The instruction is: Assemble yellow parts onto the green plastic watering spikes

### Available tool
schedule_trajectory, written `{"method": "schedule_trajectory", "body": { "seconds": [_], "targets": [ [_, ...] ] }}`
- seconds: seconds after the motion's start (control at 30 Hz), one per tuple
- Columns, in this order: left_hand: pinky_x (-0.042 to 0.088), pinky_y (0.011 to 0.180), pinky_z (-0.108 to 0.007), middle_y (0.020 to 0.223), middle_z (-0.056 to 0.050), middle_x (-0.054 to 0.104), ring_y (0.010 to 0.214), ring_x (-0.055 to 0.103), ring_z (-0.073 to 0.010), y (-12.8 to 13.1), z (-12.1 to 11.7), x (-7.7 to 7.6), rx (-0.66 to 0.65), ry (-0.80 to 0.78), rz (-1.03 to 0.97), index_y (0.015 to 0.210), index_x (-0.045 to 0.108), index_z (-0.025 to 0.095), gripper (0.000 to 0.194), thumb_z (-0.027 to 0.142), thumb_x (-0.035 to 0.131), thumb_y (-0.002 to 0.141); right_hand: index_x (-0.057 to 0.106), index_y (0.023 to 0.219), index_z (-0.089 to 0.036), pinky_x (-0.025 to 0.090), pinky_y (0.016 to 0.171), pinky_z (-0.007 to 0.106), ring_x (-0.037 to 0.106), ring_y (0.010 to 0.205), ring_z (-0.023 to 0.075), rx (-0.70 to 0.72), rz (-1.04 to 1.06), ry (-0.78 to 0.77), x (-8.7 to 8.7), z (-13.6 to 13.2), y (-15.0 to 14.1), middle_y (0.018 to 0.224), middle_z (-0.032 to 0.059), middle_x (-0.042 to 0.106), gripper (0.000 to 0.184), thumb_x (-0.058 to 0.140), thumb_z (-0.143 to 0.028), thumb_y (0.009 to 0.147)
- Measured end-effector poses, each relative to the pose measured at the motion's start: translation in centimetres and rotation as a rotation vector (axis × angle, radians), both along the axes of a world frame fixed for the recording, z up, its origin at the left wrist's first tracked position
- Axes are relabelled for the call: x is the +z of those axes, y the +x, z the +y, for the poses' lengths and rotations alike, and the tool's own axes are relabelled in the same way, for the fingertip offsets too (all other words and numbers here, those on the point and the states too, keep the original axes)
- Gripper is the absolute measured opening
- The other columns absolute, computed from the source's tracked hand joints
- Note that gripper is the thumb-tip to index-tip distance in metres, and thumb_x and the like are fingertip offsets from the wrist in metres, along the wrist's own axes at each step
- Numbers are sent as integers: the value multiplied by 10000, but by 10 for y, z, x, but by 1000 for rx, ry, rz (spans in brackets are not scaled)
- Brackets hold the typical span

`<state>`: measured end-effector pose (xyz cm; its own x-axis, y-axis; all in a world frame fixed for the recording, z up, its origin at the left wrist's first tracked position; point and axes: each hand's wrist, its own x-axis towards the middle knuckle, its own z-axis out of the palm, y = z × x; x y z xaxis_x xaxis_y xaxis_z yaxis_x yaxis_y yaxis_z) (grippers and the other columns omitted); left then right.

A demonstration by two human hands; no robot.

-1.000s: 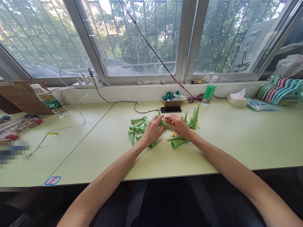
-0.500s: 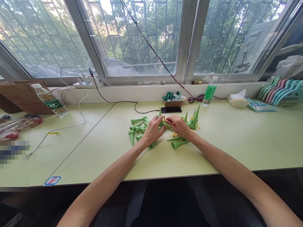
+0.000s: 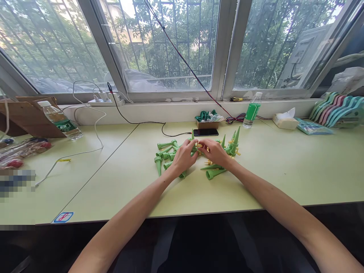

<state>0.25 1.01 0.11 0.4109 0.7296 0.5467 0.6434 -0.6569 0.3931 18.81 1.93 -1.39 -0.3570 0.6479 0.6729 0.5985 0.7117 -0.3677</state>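
My left hand is closed around a green plastic spike, whose pointed tip rises above the fingers. Right beside it, my right hand has its fingers pinched together close to the left fingertips. A bit of yellow shows between the hands, but what the right fingers hold is too small and covered to make out. Several hollow green cone spikes lie to the left, partly behind my left hand. More green spikes stand or lie bunched on the right, with small yellow plastic pieces among them.
Behind the hands lie a black phone on a cable and a small cardboard box. A green-labelled bottle, a tissue pack and hangers stand right. Another bottle leans at left near a white cable.
Both hands stay in nearly the same place. The right fingers have shifted slightly against the left fingertips. A white cable has come into view at the far left edge.
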Motion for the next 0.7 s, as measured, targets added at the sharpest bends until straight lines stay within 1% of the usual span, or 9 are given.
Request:
{"method": "schedule_trajectory", "body": {
  "seconds": [0.13,0.27,0.43,0.53,0.7],
  "targets": [
    [429,631,-248,1014,-47,551,635,496,-105,0,1,-1,-2,-1,3,1239,561,222,370,194,552,870,623,1010,-203,462,767,302,635,870,208,6,-11,-10,-2,2,0,965,81,686,134,514,-277,984],
    [430,628,-253,1012,-49,555,633,495,-107,-1,1,-3,5,5,11,1248,559,222,372,207,554,876,634,983,-202,460,762,303,632,846,204,-11,-23,-19,-2,2,0,945,80,689,164,506,-303,992],
    [430,629,-258,1010,-50,553,627,487,-110,0,0,-2,6,1,12,1243,562,222,358,211,543,886,632,1066,-203,466,735,301,617,767,191,-26,2,-34,-1,1,0,907,70,683,181,537,-328,976],
    [432,642,-266,1000,-48,552,626,484,-113,0,0,-1,18,4,18,1229,571,219,343,216,542,887,613,1105,-203,469,742,302,622,777,194,-21,9,-26,-2,2,1,924,69,681,189,574,-307,952],
    [427,633,-260,1012,-48,553,630,490,-114,0,0,-2,36,-5,26,1249,559,226,375,209,551,874,619,1026,-201,460,771,301,634,844,204,-21,-21,-21,-3,3,1,956,77,688,129,531,-279,973]
  ]
}}
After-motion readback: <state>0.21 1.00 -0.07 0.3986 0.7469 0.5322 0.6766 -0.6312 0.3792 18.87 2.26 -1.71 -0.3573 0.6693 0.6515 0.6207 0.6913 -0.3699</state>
